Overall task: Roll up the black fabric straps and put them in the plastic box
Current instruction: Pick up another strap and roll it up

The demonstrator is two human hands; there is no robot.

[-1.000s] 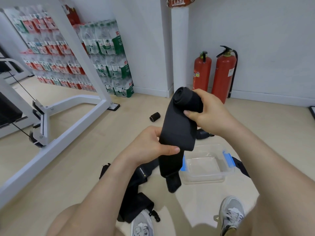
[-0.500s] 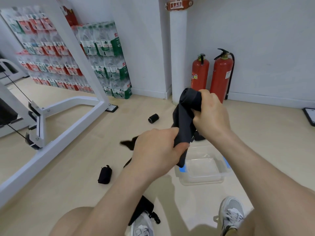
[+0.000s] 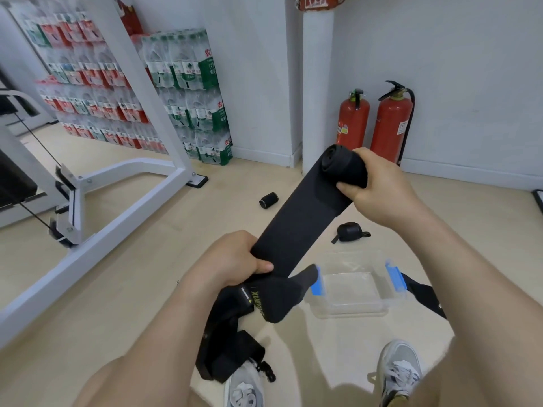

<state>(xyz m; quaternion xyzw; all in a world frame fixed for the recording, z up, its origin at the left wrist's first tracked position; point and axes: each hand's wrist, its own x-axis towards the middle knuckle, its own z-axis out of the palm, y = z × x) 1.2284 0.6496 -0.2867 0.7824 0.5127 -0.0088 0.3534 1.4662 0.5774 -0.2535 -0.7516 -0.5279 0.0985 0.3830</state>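
Note:
A wide black fabric strap point(image 3: 296, 227) stretches taut between my hands above the floor. My right hand point(image 3: 379, 189) grips its rolled-up end at the top. Lower down, my left hand point(image 3: 235, 261) grips the flat part, and the loose tail with yellow lettering hangs below it. The clear plastic box point(image 3: 357, 311) with blue clips sits on the floor under the strap, with nothing inside. A small rolled strap point(image 3: 269, 200) and a loosely wound one point(image 3: 348, 232) lie on the floor beyond the box. More black strapping point(image 3: 226, 359) is heaped by my left shoe.
A white gym machine frame point(image 3: 123, 207) runs along the left. Stacked packs of bottled water point(image 3: 188, 92) stand against the back wall. Two red fire extinguishers point(image 3: 373, 121) stand by a white pillar. My shoes point(image 3: 396, 374) are at the bottom edge. Another black strap point(image 3: 426, 298) lies right of the box.
The strap, twisted and bunched between my hands half a second ago, is now pulled flat and taut. My hands have moved apart, the right one up and away with the roll.

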